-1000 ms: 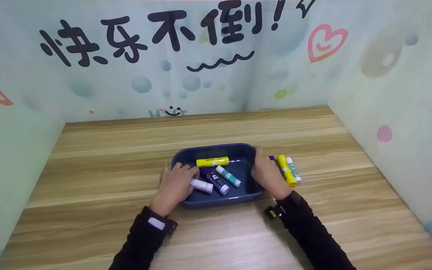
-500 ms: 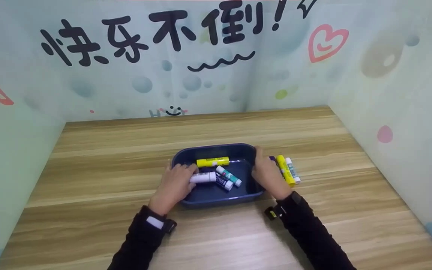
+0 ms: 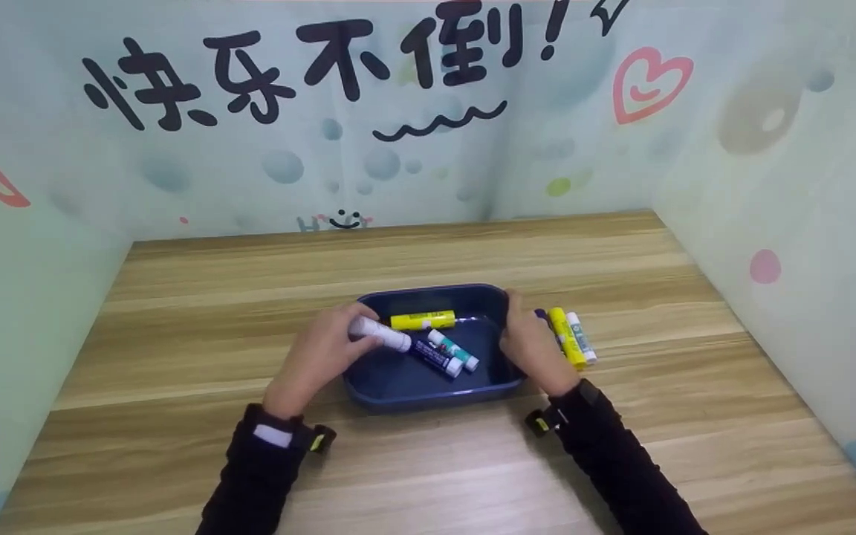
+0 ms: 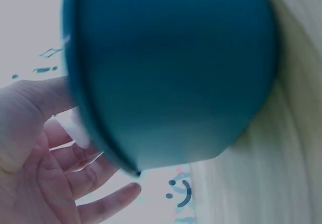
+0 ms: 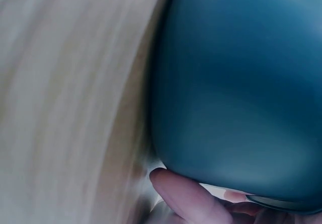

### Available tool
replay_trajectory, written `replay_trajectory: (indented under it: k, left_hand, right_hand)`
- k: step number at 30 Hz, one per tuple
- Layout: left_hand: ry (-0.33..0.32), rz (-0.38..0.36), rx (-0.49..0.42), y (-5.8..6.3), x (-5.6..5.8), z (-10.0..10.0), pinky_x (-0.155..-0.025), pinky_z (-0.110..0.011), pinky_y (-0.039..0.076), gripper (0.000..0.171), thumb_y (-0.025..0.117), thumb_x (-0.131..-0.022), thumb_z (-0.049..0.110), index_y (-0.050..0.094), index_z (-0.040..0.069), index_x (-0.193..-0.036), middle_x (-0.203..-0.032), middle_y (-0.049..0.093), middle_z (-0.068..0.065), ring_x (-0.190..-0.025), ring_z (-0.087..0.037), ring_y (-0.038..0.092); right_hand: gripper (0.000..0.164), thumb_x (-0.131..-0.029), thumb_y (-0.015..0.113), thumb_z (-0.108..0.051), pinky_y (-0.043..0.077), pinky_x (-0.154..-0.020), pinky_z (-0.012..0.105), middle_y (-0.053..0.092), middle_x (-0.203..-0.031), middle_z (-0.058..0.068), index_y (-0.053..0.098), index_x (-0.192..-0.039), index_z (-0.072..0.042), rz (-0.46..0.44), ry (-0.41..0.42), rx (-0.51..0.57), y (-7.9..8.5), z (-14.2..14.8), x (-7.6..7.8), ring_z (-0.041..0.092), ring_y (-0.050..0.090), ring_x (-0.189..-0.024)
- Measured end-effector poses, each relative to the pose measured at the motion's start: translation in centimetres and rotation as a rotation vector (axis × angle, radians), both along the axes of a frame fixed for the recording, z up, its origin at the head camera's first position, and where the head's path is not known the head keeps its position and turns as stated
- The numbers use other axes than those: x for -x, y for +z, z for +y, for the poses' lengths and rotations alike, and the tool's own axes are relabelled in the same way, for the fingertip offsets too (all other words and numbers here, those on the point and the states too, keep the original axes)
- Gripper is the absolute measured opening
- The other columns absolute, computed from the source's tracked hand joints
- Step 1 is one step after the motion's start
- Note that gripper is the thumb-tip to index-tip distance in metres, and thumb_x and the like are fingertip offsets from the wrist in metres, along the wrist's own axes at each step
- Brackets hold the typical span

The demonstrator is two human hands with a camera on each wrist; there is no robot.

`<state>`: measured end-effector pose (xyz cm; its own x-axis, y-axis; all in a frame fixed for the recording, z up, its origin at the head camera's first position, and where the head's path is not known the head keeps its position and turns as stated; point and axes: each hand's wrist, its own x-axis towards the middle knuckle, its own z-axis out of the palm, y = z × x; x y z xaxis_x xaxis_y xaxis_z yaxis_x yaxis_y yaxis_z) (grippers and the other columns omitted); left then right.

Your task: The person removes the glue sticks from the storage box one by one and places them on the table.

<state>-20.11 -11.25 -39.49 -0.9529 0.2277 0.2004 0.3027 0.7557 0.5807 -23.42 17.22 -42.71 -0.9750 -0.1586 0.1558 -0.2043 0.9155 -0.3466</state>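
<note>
My left hand (image 3: 324, 348) pinches a white glue stick (image 3: 387, 334) between thumb and fingers, tilted over the left end of a dark blue plastic box (image 3: 428, 401). In the left wrist view the box wall (image 4: 171, 83) hides most of that stick. At the box's right end my right hand (image 3: 536, 342) grips the rim; in the right wrist view its fingers (image 5: 186, 194) lie along the outer wall. Inside the box are a yellow glue stick (image 3: 423, 320) by the back wall, a dark purple one (image 3: 437, 359) and a teal-and-white one (image 3: 453, 349).
On the wooden table (image 3: 198, 312), right of the box and partly behind my right hand, lie a yellow glue stick (image 3: 566, 338), a white-and-teal one (image 3: 581, 338) and a dark purple one (image 3: 542, 315). Printed cloth walls (image 3: 250, 178) stand at the back and sides.
My left hand has lifted the white glue stick up from the box floor and moved left with it. The dark purple stick has shifted slightly right. My right hand stays on the rim.
</note>
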Motion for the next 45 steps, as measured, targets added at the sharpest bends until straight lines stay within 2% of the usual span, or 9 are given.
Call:
replay_trajectory:
  k: [5, 10, 14, 19, 24, 29, 33, 37, 45]
  left_hand:
    - [0.062, -0.096, -0.138, 0.8, 0.3, -2.1, -0.073, -0.035, 0.047, 0.035, 0.07, -0.082, 0.028, 0.063, 0.003, -0.105, -0.098, 0.063, -0.011, -0.084, -0.022, 0.056]
    - [0.117, -0.158, -0.284, 1.3, 0.7, -4.3, -0.06, -0.025, 0.041, 0.038, 0.067, -0.084, 0.035, 0.061, 0.001, -0.096, -0.08, 0.055, -0.005, -0.069, -0.016, 0.049]
    - [0.13, -0.229, -0.482, 1.4, 0.9, -6.1, -0.068, -0.023, 0.052, 0.044, 0.061, -0.088, 0.037, 0.058, -0.004, -0.101, -0.084, 0.057, -0.004, -0.074, -0.011, 0.057]
    - [0.158, -0.397, -0.657, 1.3, 1.0, -8.0, -0.074, -0.027, 0.055, 0.057, 0.051, -0.092, 0.043, 0.046, -0.007, -0.118, -0.085, 0.058, -0.002, -0.072, -0.008, 0.063]
    - [0.17, -0.537, -0.573, 0.4, 1.1, -9.3, -0.071, -0.031, 0.055, 0.063, 0.043, -0.094, 0.047, 0.034, -0.006, -0.127, -0.089, 0.057, -0.005, -0.072, -0.01, 0.061]
    - [0.162, -0.628, -0.392, -1.0, 0.9, -9.8, -0.072, -0.029, 0.051, 0.05, 0.046, -0.096, 0.028, 0.028, -0.007, -0.127, -0.101, 0.05, -0.014, -0.081, -0.016, 0.055]
    - [0.223, -0.565, -0.217, -1.8, 0.5, -9.9, -0.063, -0.027, 0.049, 0.036, 0.055, -0.085, 0.014, 0.041, -0.01, -0.109, -0.091, 0.051, -0.013, -0.075, -0.018, 0.053]
    - [0.315, -0.482, -0.093, -2.1, 0.1, -10.0, -0.055, -0.026, 0.046, 0.025, 0.059, -0.076, 0.01, 0.051, -0.008, -0.092, -0.079, 0.053, -0.01, -0.066, -0.019, 0.053]
    - [0.336, -0.473, -0.062, -2.1, -0.3, -9.8, -0.054, -0.027, 0.045, 0.027, 0.06, -0.077, 0.013, 0.052, -0.009, -0.091, -0.078, 0.055, -0.011, -0.066, -0.02, 0.054]
  right_hand:
    - [0.052, -0.079, 0.052, 0.002, 0.045, -0.045, 0.04, 0.056, -0.065, 0.019, 0.033, -0.128, 0.005, 0.06, 0.011, -0.018, -0.2, 0.0, 0.0, 0.031, 0.055, -0.052]
    - [0.053, -0.081, 0.051, 0.002, 0.046, -0.047, 0.04, 0.057, -0.068, 0.019, 0.032, -0.13, 0.005, 0.035, 0.001, -0.01, -0.1, 0.1, 0.1, 0.03, 0.055, -0.054]
    - [0.053, -0.081, 0.05, 0.001, 0.046, -0.047, 0.039, 0.057, -0.07, 0.02, 0.033, -0.131, 0.005, 0.012, -0.007, -0.012, -0.1, 0.0, 0.2, 0.029, 0.055, -0.055]
    - [0.052, -0.082, 0.05, 0.001, 0.045, -0.045, 0.038, 0.056, -0.068, 0.018, 0.033, -0.13, 0.005, 0.012, -0.007, -0.013, -0.1, 0.1, 0.3, 0.028, 0.054, -0.053]
    - [0.052, -0.082, 0.05, 0.001, 0.045, -0.047, 0.039, 0.057, -0.07, 0.019, 0.033, -0.13, 0.006, 0.014, 0.0, -0.003, -0.1, 0.1, 0.2, 0.029, 0.055, -0.054]
    - [0.052, -0.081, 0.05, 0.001, 0.046, -0.048, 0.041, 0.057, -0.07, 0.021, 0.032, -0.13, 0.006, 0.023, 0.01, -0.006, -0.1, 0.1, 0.1, 0.031, 0.056, -0.055]
    - [0.052, -0.081, 0.049, 0.002, 0.046, -0.047, 0.04, 0.057, -0.069, 0.021, 0.032, -0.13, 0.006, 0.029, 0.013, -0.018, -0.1, 0.1, 0.2, 0.032, 0.056, -0.054]
    - [0.052, -0.082, 0.049, 0.002, 0.045, -0.046, 0.038, 0.056, -0.068, 0.019, 0.031, -0.131, 0.006, 0.012, 0.013, -0.015, -0.1, 0.1, 0.2, 0.029, 0.054, -0.053]
    - [0.052, -0.081, 0.05, 0.002, 0.046, -0.046, 0.04, 0.057, -0.068, 0.02, 0.032, -0.13, 0.006, 0.035, 0.015, -0.021, -0.2, 0.1, 0.2, 0.031, 0.055, -0.054]
